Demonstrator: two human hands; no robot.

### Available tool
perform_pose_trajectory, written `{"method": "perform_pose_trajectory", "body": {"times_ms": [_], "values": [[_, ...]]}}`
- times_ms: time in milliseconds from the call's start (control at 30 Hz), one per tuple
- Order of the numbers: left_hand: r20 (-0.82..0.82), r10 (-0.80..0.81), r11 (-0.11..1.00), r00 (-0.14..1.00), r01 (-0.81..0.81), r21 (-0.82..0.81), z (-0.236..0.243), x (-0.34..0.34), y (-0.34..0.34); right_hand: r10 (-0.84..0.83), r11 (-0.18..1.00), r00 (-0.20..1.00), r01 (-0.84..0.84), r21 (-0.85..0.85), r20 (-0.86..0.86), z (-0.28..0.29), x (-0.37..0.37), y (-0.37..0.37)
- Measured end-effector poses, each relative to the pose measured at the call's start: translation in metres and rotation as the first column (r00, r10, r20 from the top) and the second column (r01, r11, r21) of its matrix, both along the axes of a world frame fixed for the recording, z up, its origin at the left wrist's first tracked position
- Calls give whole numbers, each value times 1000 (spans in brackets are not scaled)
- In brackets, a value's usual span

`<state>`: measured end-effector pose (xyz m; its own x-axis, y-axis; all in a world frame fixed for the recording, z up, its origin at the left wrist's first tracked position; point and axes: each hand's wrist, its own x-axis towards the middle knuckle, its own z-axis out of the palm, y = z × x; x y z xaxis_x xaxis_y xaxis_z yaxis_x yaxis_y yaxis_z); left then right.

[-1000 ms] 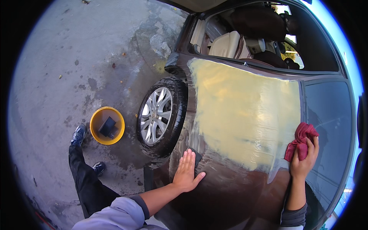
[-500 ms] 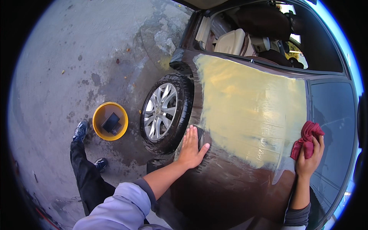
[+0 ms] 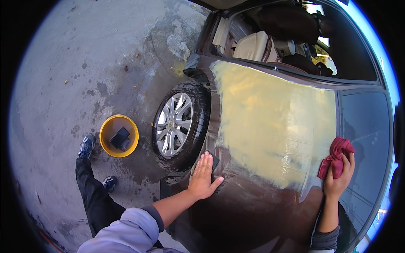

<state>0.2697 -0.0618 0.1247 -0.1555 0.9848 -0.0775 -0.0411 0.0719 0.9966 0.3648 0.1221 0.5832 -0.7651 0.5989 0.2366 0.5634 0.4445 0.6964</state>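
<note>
My left hand (image 3: pixel 202 179) lies flat on the brown car panel by the wheel arch, fingers together and thumb out. Beneath its fingers it presses a dark piece of sandpaper (image 3: pixel 214 162), of which only an edge shows. My right hand (image 3: pixel 338 179) is closed around a crumpled dark red cloth (image 3: pixel 337 156), resting near the rear side window. Between the hands and farther off, a broad patch of yellowish filler (image 3: pixel 261 122) covers the bodywork, its surface wet and streaked on the right.
A wheel (image 3: pixel 174 124) with silver spokes stands left of the panel. On the stained concrete floor (image 3: pixel 55 109) sits a yellow bucket (image 3: pixel 136 145) with a dark rectangular piece inside. My shoes (image 3: pixel 87 145) are near it. Beyond the filler is an open window showing a beige seat (image 3: pixel 251 46).
My left hand has slid nearer and slightly left along the wheel arch, with the sandpaper under it. My right hand, still holding the red cloth, has barely shifted.
</note>
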Motion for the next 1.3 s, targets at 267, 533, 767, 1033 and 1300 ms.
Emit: {"method": "perform_pose_trajectory", "body": {"times_ms": [267, 533, 767, 1033, 1300], "values": [[-121, 126, 992, 985, -122, 44, -25, 20, 44, -38, 999, 999, 38, 3, 13, 1, 1, -4], [112, 228, 974, 967, -224, -45, -23, -59, 178, -100, 994, 995, 101, -44, 25, 2, -8, -9], [119, 141, 955, 983, -103, -278, -105, -112, 335, -176, 981, 983, 179, -71, 44, 10, -6, -14], [149, 45, 998, 988, -40, -39, -21, -106, 206, -176, 979, 982, 183, -93, 73, 16, 1, -16], [139, 246, 967, 959, -233, -102, -70, -108, 272, -190, 974, 979, 197, -108, 75, 17, 0, -17]]}}
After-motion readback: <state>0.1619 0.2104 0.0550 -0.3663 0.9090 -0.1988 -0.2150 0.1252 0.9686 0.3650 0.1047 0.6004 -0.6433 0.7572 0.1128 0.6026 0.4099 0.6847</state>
